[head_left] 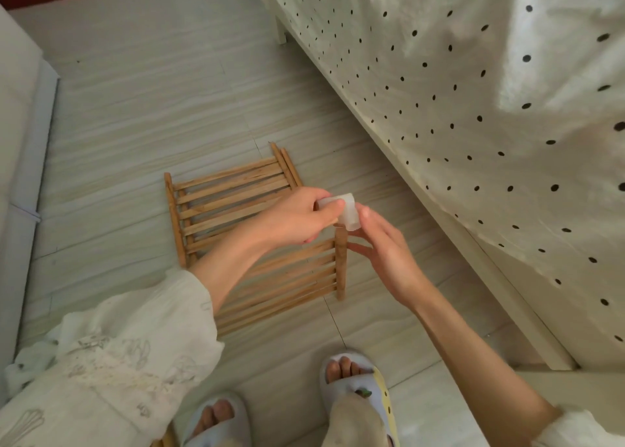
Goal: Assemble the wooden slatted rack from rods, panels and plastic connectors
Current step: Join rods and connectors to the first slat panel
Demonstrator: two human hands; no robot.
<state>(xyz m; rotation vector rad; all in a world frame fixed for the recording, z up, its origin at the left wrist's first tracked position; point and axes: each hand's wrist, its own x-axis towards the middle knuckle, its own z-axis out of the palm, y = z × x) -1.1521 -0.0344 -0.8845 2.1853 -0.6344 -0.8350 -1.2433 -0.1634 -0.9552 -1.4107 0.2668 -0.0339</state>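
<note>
From the head camera, my left hand (297,216) pinches a translucent plastic connector (345,209) onto the end rod of the slatted panel (287,277) I hold up; my right hand (382,243), fingers loosely extended, steadies them. More panels (223,196) lie stacked on the floor (135,108), so I judge most assembly remains.

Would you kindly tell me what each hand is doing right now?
Left hand: pinching the translucent white plastic connector atop the wooden slatted panel.
Right hand: open, fingers touching that connector.
</note>
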